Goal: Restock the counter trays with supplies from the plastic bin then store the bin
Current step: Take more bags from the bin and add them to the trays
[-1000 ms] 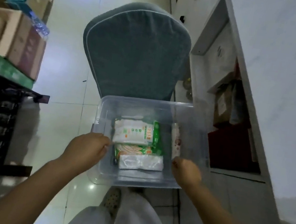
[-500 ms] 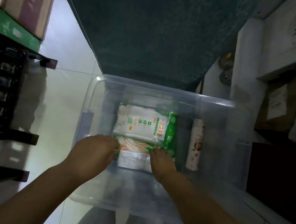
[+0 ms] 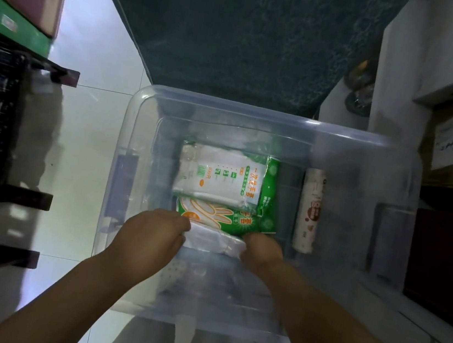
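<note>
A second ago my hands were on the two near edges of the clear, lidless plastic storage bin (image 3: 254,123); now both have gone over its near wall and down inside, and my head has dropped closer, so the bin fills most of the view. I read that as the carrying part ending and the restocking starting: I am picking the first supply out. My left hand (image 3: 153,236) is knuckles-up at the left end of the flat white plastic-wrapped pack (image 3: 214,240) lying nearest me in the bin, and my right hand (image 3: 262,248) is at that pack's right end, both forearms reaching in from the near side. The fingers of each hand curl down out of sight around the ends of the pack and seem closed on it, though I cannot tell how firmly, nor whether it has left the bin floor. Just beyond the white pack lies the green packet printed with orange glove outlines (image 3: 228,217), and overlapping the far part of that packet is a white-and-green packet of disposable gloves (image 3: 218,179). Right of these packets, apart from them, a slim white roll with brown print (image 3: 309,211) lies along the bin floor. No counter trays are in view, so I judge nothing has been restocked.
</note>
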Demonstrator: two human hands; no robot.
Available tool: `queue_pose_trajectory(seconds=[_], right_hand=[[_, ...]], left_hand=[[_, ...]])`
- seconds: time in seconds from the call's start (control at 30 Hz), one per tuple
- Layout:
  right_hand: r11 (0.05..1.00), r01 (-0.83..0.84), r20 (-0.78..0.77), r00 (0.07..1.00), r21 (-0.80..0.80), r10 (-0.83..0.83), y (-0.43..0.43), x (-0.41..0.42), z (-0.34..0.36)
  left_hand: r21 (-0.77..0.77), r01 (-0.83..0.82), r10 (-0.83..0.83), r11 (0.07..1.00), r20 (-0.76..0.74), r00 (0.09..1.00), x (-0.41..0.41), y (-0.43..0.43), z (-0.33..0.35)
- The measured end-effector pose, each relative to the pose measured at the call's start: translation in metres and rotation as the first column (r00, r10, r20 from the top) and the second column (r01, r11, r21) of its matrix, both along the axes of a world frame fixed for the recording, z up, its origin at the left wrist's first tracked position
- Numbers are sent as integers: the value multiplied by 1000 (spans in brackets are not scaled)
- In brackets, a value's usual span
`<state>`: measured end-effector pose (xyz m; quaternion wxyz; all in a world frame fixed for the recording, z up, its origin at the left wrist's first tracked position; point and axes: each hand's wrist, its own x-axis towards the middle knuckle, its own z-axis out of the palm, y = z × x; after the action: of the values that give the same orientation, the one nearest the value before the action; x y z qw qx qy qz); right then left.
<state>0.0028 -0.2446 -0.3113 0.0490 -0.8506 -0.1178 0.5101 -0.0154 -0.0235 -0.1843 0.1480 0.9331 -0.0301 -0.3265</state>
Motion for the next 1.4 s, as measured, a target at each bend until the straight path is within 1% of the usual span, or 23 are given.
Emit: queue_pose_trajectory(seconds=[0.1,0.17,0.23,0.3,0.37,0.47,0.53,0.6,0.63,0.67,0.73,0.77,0.83,0.9,0.97,1.0,1.07,1.17,1.23,1.27,1.3,1.33,1.4], right_hand=[[996,-67,23,998,60,66,2,3,13],[988,-100,56,994,116,94,5,10,30],[973,-159,120,983,170,140,7,18,52],[943,-229,217,960,241,178,10,25,79],[909,-274,311,934,316,174,13,29,104],[872,-313,391,907,376,156,17,34,127],[872,-275,371,921,404,119,18,38,129],[883,-126,270,963,451,-1,16,45,122],[878,-37,227,970,477,-83,14,49,114],[869,38,219,962,493,-166,12,52,103],[883,134,289,914,450,-286,8,58,78],[905,139,353,888,403,-293,9,60,65],[947,54,463,862,317,-205,17,59,42],[970,-93,516,856,225,-38,29,53,25],[968,-221,565,816,114,120,36,50,14],[965,-254,570,803,62,175,36,50,11],[965,-263,544,812,16,212,31,53,6],[961,-269,488,848,59,207,17,54,8],[932,-314,478,856,179,197,7,47,20],[909,-352,470,856,223,216,0,42,27],[895,-378,451,858,235,245,-8,36,32],[889,-393,406,870,235,278,-15,29,36],[914,-358,251,918,191,307,-27,19,43]], left_hand=[[25,26,-26,999,4,1000,-1,-2,-1],[44,53,-54,998,34,998,1,-4,1],[48,97,-101,994,77,992,7,-8,3],[45,180,-183,983,104,978,15,-15,5],[48,227,-230,973,61,971,22,-23,13],[76,203,-199,976,-64,978,25,-26,22],[107,193,-185,975,-76,980,24,-22,28],[166,151,-146,974,-44,988,24,-12,40],[193,120,-118,974,-25,993,24,-5,47],[205,82,-82,975,-10,997,25,5,54],[197,-23,19,980,23,1000,27,26,70],[205,-68,61,976,40,997,29,37,78],[230,-156,139,961,89,986,33,55,88],[223,-243,217,944,134,967,34,67,91],[211,-313,278,926,179,944,35,74,87],[209,-334,295,919,196,935,35,75,85],[197,-352,310,915,212,927,33,76,79],[111,-454,429,884,195,882,32,78,74],[149,-442,411,884,201,889,33,79,71],[161,-458,425,874,203,882,34,80,70],[151,-493,463,857,192,865,35,81,71],[143,-517,489,844,190,851,35,82,72],[144,-501,463,854,229,856,35,81,78]])
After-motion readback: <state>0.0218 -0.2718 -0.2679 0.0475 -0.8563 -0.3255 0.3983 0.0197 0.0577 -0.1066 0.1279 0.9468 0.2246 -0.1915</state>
